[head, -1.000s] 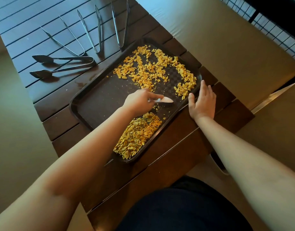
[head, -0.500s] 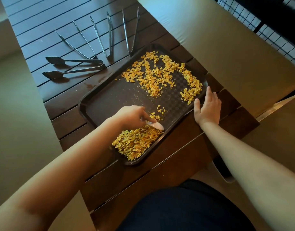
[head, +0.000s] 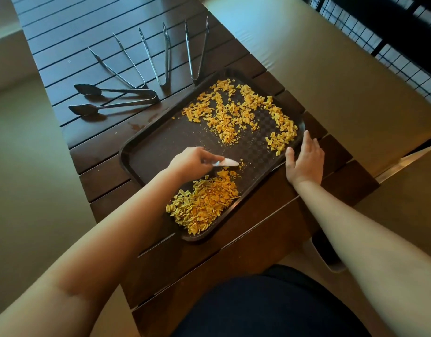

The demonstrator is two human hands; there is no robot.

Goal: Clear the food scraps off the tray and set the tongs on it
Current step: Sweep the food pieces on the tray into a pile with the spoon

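Food scraps point(head: 204, 206) heaped just below left-hand fingers point(head: 206, 158).

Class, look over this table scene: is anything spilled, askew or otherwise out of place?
Yes. Yellow food scraps lie scattered over the far half of the dark tray, with a scraped-up heap at its near corner. The tray sits skewed to the table slats. A small stain marks the wood beside it.

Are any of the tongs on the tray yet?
No, all the tongs lie on the table beyond the tray, which holds only scraps.
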